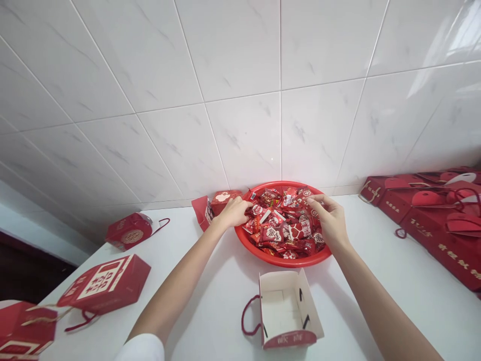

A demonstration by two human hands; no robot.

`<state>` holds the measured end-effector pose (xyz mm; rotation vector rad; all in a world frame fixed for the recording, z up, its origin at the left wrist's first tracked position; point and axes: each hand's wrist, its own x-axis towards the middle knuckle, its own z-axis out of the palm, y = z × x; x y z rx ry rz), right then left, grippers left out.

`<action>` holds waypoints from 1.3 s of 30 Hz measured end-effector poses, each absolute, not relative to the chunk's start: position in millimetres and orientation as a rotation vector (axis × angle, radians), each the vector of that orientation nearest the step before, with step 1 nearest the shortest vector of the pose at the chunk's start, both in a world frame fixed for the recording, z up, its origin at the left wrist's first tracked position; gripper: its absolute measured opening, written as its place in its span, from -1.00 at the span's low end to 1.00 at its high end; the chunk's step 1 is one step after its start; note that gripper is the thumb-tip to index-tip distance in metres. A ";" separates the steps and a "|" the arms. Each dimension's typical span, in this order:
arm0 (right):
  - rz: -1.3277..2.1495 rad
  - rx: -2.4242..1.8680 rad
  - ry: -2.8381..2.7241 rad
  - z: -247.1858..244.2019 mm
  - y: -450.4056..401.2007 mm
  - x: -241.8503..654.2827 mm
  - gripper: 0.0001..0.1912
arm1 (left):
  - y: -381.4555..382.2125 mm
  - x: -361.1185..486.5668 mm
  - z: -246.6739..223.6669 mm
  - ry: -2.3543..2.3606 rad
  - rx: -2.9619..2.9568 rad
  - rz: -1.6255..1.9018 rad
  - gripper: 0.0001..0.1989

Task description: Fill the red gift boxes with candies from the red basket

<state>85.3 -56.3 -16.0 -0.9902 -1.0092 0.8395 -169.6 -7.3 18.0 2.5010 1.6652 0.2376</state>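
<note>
A round red plastic basket point(263, 256) stands against the wall, heaped with red wrapped candies point(272, 233). Over its left rim, my left hand point(235, 213) has its fingers closed among the candies, pinching a wrapper; the fingertips are partly hidden. At the right rim my right hand point(331, 218) pinches a red patterned candy wrapper point(306, 196) between thumb and fingers. In front of the basket an open gift box point(281, 308) shows its white inside, with nothing in it. Its dark red cord handle point(246, 316) loops out to the left.
Several red gift boxes stand at the left, including one with a white panel point(108, 281) and one near the wall point(130, 231). Behind my left hand is another red box point(223, 199). Rows of red boxes point(421, 213) fill the right side. The tiled wall point(240, 140) bounds the white table point(210, 301).
</note>
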 end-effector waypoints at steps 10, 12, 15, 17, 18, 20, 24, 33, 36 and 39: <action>0.874 -0.951 -1.052 -15.8 -58.1 82.5 -0.71 | -3.2 -158.9 14.2 1.609 2.506 0.104 -0.47; 0.854 -0.944 -1.068 -15.3 -57.8 82.1 -0.71 | -4.0 -166.0 16.2 1.527 2.377 0.318 -0.50; 0.847 -0.954 -1.082 -14.0 -58.1 81.5 -0.73 | -12.2 -176.3 24.4 1.381 2.103 0.749 -0.56; 0.863 -0.965 -1.083 -13.2 -58.9 81.0 -0.74 | -21.7 -179.9 32.0 1.292 1.985 0.932 -0.60; 0.877 -0.964 -1.085 -12.9 -59.3 80.6 -0.75 | -27.0 -180.3 35.7 1.249 1.938 0.983 -0.60; 0.919 -0.941 -1.093 -12.8 -60.2 79.7 -0.77 | -37.0 -179.1 41.4 1.191 1.860 1.034 -0.60; 1.006 -0.871 -1.114 -12.9 -61.4 77.9 -0.75 | -48.0 -173.8 43.6 1.141 1.791 1.106 -0.60; 0.956 -0.848 -1.135 -17.4 -57.7 77.7 -0.46 | -36.5 -159.1 26.3 1.114 1.756 1.257 -0.63; 1.004 -0.826 -1.092 -18.5 -57.1 77.5 -0.44 | -26.2 -152.9 15.1 1.148 1.767 1.218 -0.72; 1.042 -0.813 -1.066 -18.7 -57.3 77.4 -0.51 | -20.3 -153.6 9.6 1.272 1.880 1.076 -0.76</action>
